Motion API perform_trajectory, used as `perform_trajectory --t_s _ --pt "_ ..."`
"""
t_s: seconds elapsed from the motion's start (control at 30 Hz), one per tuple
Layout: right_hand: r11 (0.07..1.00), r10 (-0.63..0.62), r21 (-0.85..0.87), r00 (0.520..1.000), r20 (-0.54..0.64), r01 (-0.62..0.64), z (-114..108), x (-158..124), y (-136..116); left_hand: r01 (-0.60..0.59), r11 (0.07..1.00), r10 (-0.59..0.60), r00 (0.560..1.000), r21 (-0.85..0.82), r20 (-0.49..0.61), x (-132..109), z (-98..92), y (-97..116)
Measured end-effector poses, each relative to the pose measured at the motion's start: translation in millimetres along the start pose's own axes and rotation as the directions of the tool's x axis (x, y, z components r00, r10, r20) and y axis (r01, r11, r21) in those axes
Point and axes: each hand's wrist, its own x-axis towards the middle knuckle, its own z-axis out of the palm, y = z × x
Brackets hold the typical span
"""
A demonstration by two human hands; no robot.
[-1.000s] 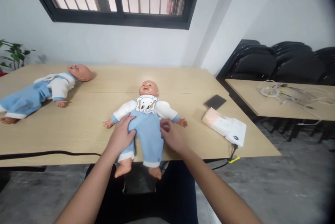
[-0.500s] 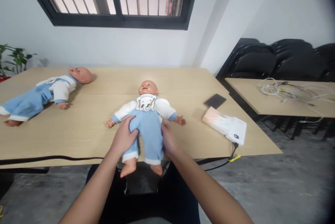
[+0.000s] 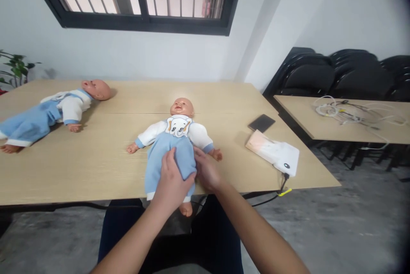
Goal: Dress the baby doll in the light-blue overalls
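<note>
"Blue trousers [image 3: 154,170] — who grabs them?"
"The left hand [image 3: 173,180], moved over from the doll's [image 3: 178,128] side, bunches them tight."
"The right hand [image 3: 207,172]?"
"Stays at the hip — grip hidden. Doll lies at the table [image 3: 96,158] edge."

Head view, forward-down, close over table [image 3: 96,167], corners possibly vignetted
</note>
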Motion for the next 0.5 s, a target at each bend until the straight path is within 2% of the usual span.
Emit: perform_trajectory --t_s 0.1,0.17,0.23,0.3,0.37,0.43,0.5 --pt "0.995 0.078 0.055 0.99 0.116 -0.085 1.5 -1.2 -5.8 0.06 0.996 -0.063 0.997 -0.071 -0.043 -0.3 3.8 -6.2" --pt "0.994 0.093 -0.076 0.968 0.232 -0.078 -1.7 -4.9 -15.1 0.148 0.98 -0.154 0.987 -0.132 -0.044 3.9 -1.8 -10.2" --pt "0.955 0.059 -0.296 0.958 0.28 0.027 -7.4 -7.6 -24.6 0.249 0.943 -0.258 0.966 -0.219 -0.01 9.6 -11.7 -12.0" --pt "0.842 -0.016 -0.523 0.974 0.227 0.136 -13.9 -6.9 -29.9 0.346 0.88 -0.348 0.936 -0.326 0.055 14.9 -22.9 -12.1" --pt "0.724 -0.102 -0.67 0.986 0.13 0.163 -19.2 -2.6 -29.4 0.423 0.805 -0.407 0.904 -0.417 0.131 18.5 -32.5 -12.0" --pt "0.686 -0.179 -0.711 0.983 0.041 0.155 -21.9 3.1 -24.8 0.47 0.746 -0.434 0.88 -0.472 0.191 19.8 -38.9 -12.9" --pt "0.7 -0.258 -0.689 0.966 0.002 0.188 -22.1 7.5 -19.3 0.478 0.712 -0.439 0.875 -0.515 0.205 19.7 -42.4 -14.5"
